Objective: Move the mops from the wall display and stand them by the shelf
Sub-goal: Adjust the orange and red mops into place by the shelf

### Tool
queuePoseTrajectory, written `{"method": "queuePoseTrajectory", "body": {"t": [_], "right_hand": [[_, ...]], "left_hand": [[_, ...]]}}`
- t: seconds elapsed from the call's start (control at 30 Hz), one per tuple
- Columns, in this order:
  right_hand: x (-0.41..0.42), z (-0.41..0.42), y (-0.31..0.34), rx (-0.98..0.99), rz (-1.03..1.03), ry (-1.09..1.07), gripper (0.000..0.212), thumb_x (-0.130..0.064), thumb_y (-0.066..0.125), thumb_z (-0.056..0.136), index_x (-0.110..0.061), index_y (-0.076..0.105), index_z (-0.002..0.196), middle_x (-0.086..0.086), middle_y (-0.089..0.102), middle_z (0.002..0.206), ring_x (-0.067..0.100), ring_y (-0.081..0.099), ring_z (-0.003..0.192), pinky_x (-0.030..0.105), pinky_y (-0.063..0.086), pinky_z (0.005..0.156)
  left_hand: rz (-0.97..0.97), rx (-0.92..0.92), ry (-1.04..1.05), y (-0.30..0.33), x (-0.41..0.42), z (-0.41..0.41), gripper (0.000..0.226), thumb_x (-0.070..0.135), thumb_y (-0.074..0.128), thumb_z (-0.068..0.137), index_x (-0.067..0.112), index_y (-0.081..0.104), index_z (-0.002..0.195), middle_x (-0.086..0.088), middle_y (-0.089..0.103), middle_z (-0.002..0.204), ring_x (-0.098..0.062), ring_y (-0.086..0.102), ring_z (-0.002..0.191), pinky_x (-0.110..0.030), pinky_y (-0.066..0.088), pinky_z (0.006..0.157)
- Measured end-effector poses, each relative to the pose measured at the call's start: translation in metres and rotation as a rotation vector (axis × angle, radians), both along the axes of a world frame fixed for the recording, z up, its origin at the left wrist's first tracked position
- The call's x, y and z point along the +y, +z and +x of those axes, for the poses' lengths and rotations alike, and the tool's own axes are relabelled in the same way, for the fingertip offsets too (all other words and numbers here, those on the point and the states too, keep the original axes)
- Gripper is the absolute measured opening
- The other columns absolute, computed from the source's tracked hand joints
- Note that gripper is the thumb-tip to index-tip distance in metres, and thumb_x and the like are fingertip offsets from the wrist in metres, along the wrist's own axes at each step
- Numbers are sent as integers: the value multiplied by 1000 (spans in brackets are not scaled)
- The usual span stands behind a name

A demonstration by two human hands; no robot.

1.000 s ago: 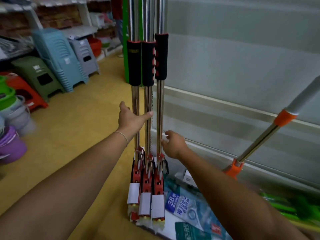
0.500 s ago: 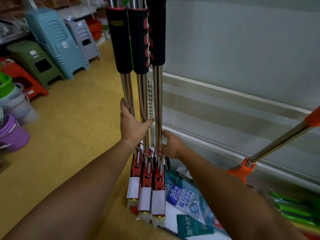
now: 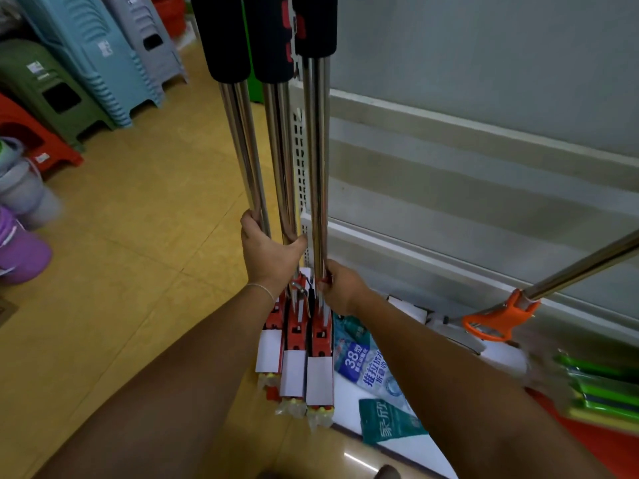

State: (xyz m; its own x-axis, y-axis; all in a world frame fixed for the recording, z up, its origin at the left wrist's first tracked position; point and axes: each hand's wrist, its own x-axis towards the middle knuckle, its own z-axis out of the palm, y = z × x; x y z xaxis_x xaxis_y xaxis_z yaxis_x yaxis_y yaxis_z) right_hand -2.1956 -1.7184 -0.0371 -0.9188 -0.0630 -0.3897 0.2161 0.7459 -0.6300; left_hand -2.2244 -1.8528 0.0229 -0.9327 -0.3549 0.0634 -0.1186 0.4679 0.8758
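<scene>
A: At 12 o'clock, three mops (image 3: 294, 188) upright. Left hand (image 3: 268, 257) grips two poles, right hand (image 3: 340, 285) grips the third.
B: Handling?
A: Chrome looks slick, poles stiff, probably light. I'd hold low, or on the foam sleeves (image 3: 273, 32).

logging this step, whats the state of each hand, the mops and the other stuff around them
left hand: gripping the two left mop poles
right hand: gripping the right mop pole low down
three mops: upright, bunched together, heads down
orange-collared mop: leaning at a slant
plastic stools: stacked
</scene>
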Motion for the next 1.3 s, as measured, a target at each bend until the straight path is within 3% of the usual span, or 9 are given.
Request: {"method": "queuePoseTrajectory", "body": {"t": [0.17, 0.33, 0.47, 0.6, 0.77, 0.93, 1.3], "right_hand": [[0, 1, -10, 39, -20, 3, 38, -16, 52, 96, -21, 49, 133, 7, 63, 112, 26, 60, 101, 39, 51, 87], [-1, 3, -14, 63, -17, 18, 43, -12, 55, 93, -21, 48, 134, 5, 57, 120, 22, 56, 102, 31, 46, 82], [-3, 10, -18, 109, 34, 0, 38, -10, 53, 92, -20, 52, 129, 7, 55, 117, 25, 57, 102, 38, 52, 89], [-3, 15, -23, 121, 65, -8, 30, -14, 55, 93, -19, 54, 123, 7, 53, 115, 24, 58, 100, 34, 51, 87], [-5, 11, -23, 120, 64, -48, 30, -21, 59, 94, -14, 55, 123, 10, 55, 116, 26, 58, 104, 40, 51, 93], [-19, 1, -26, 118, 15, -112, 32, -26, 66, 90, -14, 56, 118, 9, 56, 109, 25, 61, 97, 46, 55, 88], [-34, -37, -30, 113, 62, -198, 37, -39, 68, 88, -13, 52, 109, 4, 55, 96, 21, 59, 90, 37, 53, 78]], "left_hand": [[-51, -32, -23, 0, -3, -6, 77, 28, 81, 66, 9, 34, 125, -14, 56, 111, -29, 61, 95, -29, 49, 69], [-59, -49, -67, -2, -12, -6, 77, 30, 82, 63, 12, 34, 120, -9, 60, 100, -25, 63, 88, -26, 47, 64], [-58, -37, -96, -3, -17, 2, 72, 24, 77, 66, 11, 31, 120, -14, 59, 99, -26, 61, 85, -17, 39, 52], [-55, -31, -94, 1, -32, 11, 71, 22, 74, 65, 11, 31, 120, -14, 56, 97, -24, 56, 80, -21, 38, 51], [-72, -36, -74, 11, -59, 19, 63, 17, 71, 68, 12, 30, 116, -16, 54, 93, -22, 51, 70, -25, 39, 48], [-130, -26, -60, 19, -86, 22, 58, 14, 72, 70, 19, 27, 107, -24, 56, 96, -25, 52, 67, -31, 41, 48], [-201, 2, 11, 18, -124, 7, 61, 17, 70, 69, 14, 30, 115, -17, 58, 94, -30, 60, 78, -24, 40, 50]]}}
